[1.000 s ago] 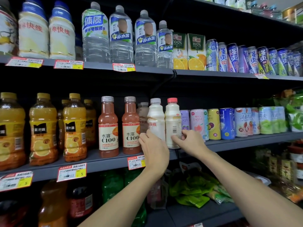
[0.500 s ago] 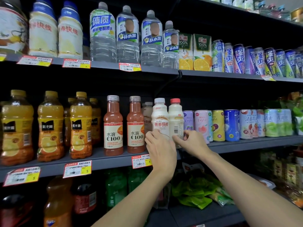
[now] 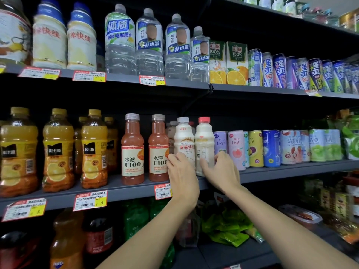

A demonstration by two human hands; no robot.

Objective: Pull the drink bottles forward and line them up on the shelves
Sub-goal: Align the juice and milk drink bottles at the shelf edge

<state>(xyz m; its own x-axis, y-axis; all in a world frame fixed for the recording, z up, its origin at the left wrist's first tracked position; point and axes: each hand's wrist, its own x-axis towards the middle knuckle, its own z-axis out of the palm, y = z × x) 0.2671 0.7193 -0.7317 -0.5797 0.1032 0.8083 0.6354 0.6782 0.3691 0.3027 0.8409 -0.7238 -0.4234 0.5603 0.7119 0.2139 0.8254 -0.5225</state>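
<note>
Now | my left hand (image 3: 182, 178) grips the white-capped white plastic bottle (image 3: 184, 141) low down | my right hand (image 3: 221, 171) grips the pink-capped white plastic bottle (image 3: 204, 141) | both upright, side by side, front of the grey metal middle shelf (image 3: 291, 171), between reddish C100 bottles (image 3: 158, 148) and pastel cans (image 3: 236, 150)

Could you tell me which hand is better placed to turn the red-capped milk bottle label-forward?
The right hand, probably: it grips the red-capped bottle low on its body, which shows its barcode side. The left hand holds the white-capped bottle beside it, whose label faces front.
</note>
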